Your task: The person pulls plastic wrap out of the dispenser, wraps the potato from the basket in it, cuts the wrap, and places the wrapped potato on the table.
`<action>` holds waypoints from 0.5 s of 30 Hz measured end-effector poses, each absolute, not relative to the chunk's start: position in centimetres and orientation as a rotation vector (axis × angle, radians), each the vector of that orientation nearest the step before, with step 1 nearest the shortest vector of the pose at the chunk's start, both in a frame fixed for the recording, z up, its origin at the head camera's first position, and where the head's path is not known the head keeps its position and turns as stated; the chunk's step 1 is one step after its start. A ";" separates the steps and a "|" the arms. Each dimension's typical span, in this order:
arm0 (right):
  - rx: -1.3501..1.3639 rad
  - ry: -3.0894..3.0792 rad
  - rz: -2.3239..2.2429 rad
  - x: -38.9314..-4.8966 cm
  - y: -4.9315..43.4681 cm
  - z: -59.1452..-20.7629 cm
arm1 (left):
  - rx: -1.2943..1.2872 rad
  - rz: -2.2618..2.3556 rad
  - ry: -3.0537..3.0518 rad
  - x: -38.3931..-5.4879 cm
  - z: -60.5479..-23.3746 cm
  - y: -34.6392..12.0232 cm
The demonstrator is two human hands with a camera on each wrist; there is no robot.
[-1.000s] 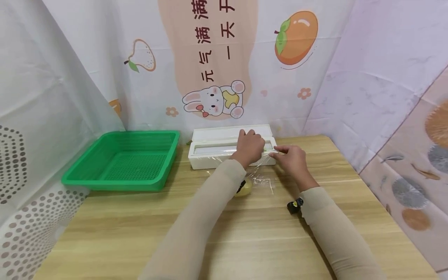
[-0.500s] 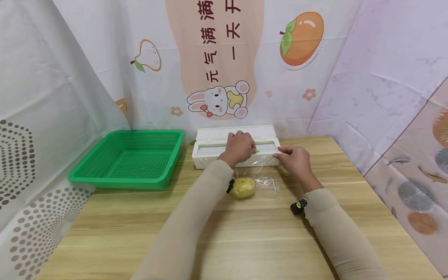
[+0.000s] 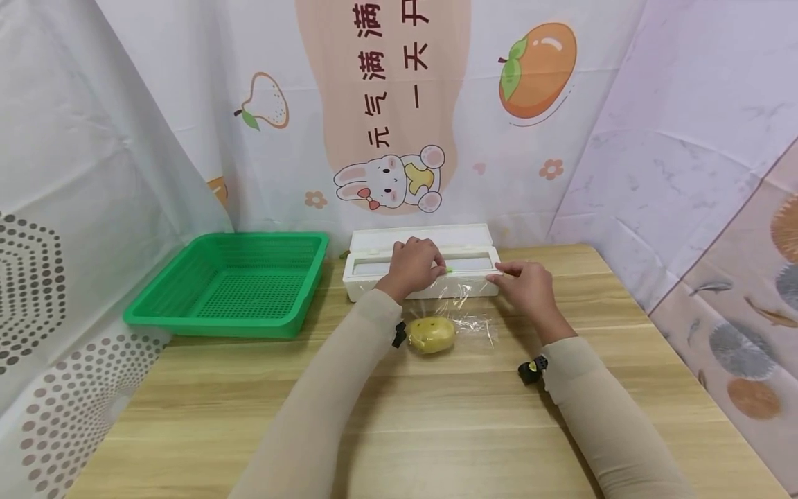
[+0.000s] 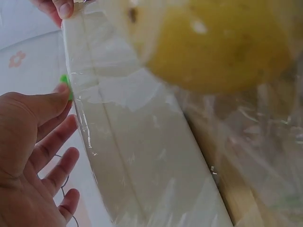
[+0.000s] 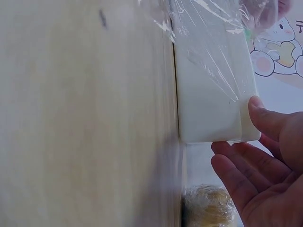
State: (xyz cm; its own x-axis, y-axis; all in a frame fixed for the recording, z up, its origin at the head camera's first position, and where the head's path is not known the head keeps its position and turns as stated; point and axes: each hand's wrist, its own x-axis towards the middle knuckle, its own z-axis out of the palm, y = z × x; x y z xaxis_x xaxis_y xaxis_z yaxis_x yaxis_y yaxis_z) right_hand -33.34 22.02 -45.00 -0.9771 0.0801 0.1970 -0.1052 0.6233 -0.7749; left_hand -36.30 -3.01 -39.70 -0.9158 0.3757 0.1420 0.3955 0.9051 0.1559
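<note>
A white cling film dispenser (image 3: 485, 287) stands at the back of the table with its lid raised. My left hand (image 3: 413, 267) pinches the small green slide cutter (image 4: 65, 81) on its front edge, the other fingers spread apart. My right hand (image 3: 528, 291) grips the dispenser's right end, thumb on top and fingers against the end face in the right wrist view. Clear film (image 3: 476, 327) hangs from the front edge onto the table. A yellow potato (image 3: 432, 335) lies under or in this film, just in front of the dispenser; which of the two I cannot tell.
A green plastic basket (image 3: 287, 324) sits at the left of the table. Beyond the dispenser's right end, the right wrist view shows a film-wrapped yellowish-brown thing (image 5: 208, 206). A printed curtain (image 3: 530, 187) hangs right behind the dispenser.
My left hand has slid leftward along the dispenser's edge with the green slide cutter. The potato has come out from behind my left arm. My right hand keeps its hold on the end.
</note>
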 end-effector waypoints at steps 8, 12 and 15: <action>0.034 -2.641 1.272 -33.3 22.1 -44.9 | -0.637 -0.217 -2.906 -36.3 -39.9 -4.1; 0.037 -2.633 1.261 -33.2 22.1 -44.9 | -0.620 -0.186 -2.905 -36.2 -40.0 -4.8; 0.039 -2.626 1.259 -33.2 22.0 -45.0 | -0.616 -0.164 -2.901 -36.1 -40.0 -5.3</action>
